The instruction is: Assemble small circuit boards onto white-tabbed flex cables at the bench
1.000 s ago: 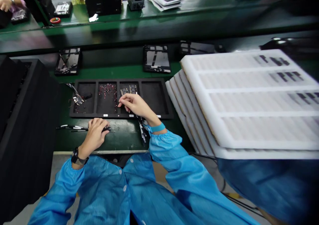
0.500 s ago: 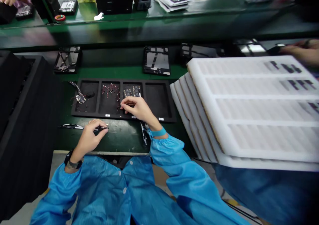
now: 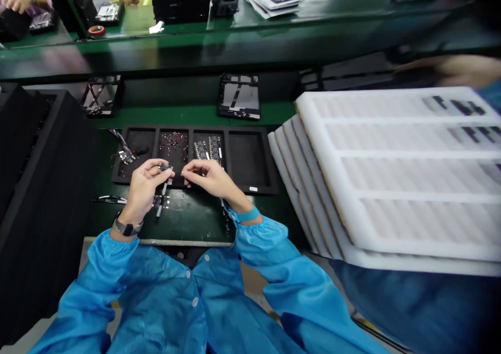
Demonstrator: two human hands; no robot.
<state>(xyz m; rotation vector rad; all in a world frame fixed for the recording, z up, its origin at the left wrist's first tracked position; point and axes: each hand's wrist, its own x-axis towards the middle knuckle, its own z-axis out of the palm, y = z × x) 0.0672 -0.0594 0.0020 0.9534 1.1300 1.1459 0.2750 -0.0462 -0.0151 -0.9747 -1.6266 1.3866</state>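
My left hand (image 3: 141, 186) is raised above the green mat, pinching a small dark circuit part (image 3: 164, 167) with a thin strip hanging below it. My right hand (image 3: 206, 176) is close beside it, fingertips pinched together near that part; what they hold is too small to see. Both hands hover over the front edge of a black four-compartment tray (image 3: 258, 187). One compartment holds tiny reddish pieces (image 3: 172, 144), another holds small circuit boards (image 3: 207, 148). A further small board (image 3: 161, 201) lies on the mat under my left hand.
Tweezers (image 3: 109, 199) lie on the mat at left. A stack of white foam trays (image 3: 391, 171) fills the right. A tall black tray stack (image 3: 35, 197) stands at left. Dark frames (image 3: 239, 96) lie behind. Other people's hands work at the far bench.
My left hand rose from the mat with a small part. My right hand came back out of the tray compartment and met it above the tray's front edge.
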